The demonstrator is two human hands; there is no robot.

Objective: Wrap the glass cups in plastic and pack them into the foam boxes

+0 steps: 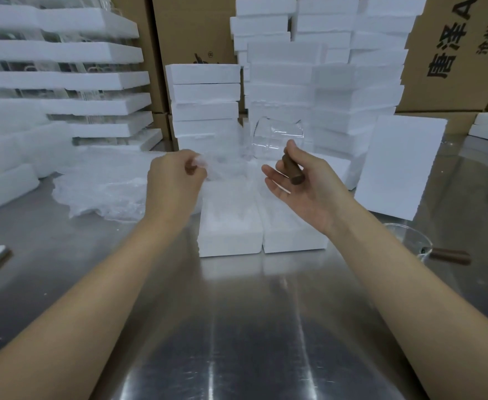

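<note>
Wrapping begins: fingers of the left hand (pixel 173 180) pinch the plastic (pixel 225 166), those of the right hand (pixel 303 180) clamp the handle of the glass cup (pixel 277 137), which next needs plastic drawn around it.

Two foam boxes (pixel 261 226) lie side by side on the table (pixel 237 327), stacks (pixel 323 82) behind.

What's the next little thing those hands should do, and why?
Probably slide the glass cup into the plastic: the right hand holds it bare by its wooden handle, the left hand pinches the plastic beside it, and the foam boxes below lie open.
</note>
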